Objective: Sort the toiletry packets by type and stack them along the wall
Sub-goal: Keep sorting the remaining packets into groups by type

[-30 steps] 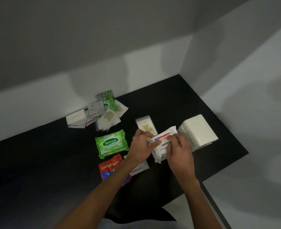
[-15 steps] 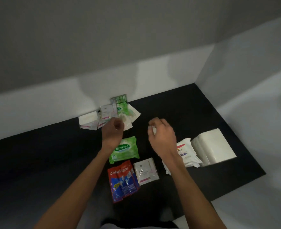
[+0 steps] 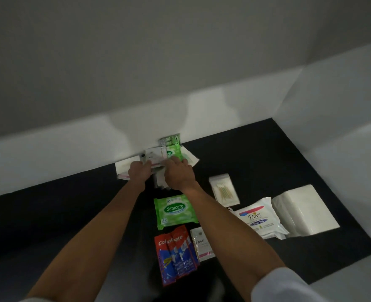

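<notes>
Head view: black bench (image 3: 49,214) set in a corner, pale wall (image 3: 71,149) along its far edge and a second pale wall on the right; upper room grey, dimly lit. Both hands are at the heap of small packets (image 3: 156,155) that lies against the far wall. Left hand (image 3: 139,172) rests on the white packets, knuckles up; fingers curled under, so I cannot tell whether they pinch anything. Right hand (image 3: 179,174) lies just beside it, fingers (image 3: 175,161) pressed flat and together on a green sachet (image 3: 173,149) leaning on the wall. Nearer than the fingers: green Sanicare wipes pack (image 3: 174,211), then red Colgate sachets (image 3: 175,253) with a small white Dove sachet (image 3: 202,244) touching their right side. Right of the fingers: clear bag of cotton swabs (image 3: 223,189), Dove wipes pack (image 3: 257,219), and white tissue pack (image 3: 304,210), the last two touching.
</notes>
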{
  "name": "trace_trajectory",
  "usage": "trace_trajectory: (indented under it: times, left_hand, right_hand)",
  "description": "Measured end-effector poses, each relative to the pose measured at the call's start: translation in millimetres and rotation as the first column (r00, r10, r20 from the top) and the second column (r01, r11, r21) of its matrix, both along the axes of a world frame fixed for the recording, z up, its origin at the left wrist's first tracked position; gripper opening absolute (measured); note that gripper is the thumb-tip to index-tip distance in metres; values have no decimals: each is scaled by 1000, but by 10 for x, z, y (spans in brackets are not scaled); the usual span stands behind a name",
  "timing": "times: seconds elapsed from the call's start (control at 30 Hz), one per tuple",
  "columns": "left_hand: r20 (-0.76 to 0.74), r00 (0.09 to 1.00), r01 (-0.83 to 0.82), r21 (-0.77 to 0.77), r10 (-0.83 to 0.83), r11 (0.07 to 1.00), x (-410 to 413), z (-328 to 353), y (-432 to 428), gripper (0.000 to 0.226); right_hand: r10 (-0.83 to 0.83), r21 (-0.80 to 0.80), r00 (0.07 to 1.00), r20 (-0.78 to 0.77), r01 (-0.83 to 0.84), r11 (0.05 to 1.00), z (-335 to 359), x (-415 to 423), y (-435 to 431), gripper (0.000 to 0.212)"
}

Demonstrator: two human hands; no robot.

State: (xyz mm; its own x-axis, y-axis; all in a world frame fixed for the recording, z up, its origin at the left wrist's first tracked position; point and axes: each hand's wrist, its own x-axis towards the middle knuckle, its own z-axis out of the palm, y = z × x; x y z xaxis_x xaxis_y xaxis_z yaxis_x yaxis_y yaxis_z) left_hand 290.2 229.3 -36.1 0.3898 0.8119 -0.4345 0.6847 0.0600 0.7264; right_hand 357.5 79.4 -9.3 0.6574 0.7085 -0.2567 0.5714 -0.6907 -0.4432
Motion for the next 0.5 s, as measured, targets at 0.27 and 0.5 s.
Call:
trace_trajectory:
  times: [0.27,0.5]
  left_hand:
    - [196,965,-119,-268,175,956,52,-188,113,32]
    - [400,896,-27,-382,192,924,-23,344,-166,14]
  right_hand:
    - [-33,40,999,-24,34,999,-46,-38,24,46]
    - [-222,373,948,-229,296,879,-24,-60,44,31]
